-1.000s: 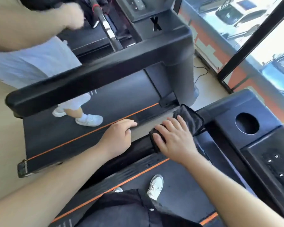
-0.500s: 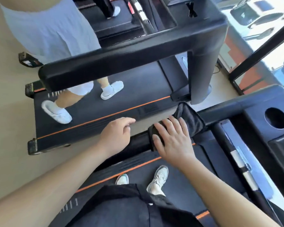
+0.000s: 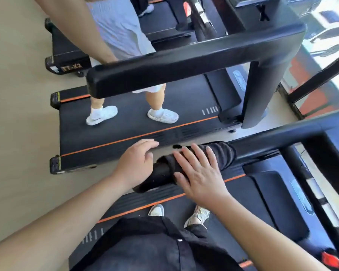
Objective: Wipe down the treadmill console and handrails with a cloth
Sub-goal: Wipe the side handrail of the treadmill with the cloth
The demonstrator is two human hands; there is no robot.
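A dark cloth is wrapped over the black left handrail of my treadmill. My right hand lies flat on the cloth with straight, spread fingers, pressing it onto the rail. My left hand rests on the rail's near end, just left of the cloth, with its fingers draped over the far side. The rail runs up and right toward the console, which is cut off at the right edge.
Another person in white shoes stands on the neighbouring treadmill, whose thick black handrail crosses the middle of the view. My own shoes stand on my belt. Windows line the right side.
My view has tilted down and left, so the console has left the frame. My right hand and the cloth have slid toward the near end of the rail. The neighbour has stepped along their belt.
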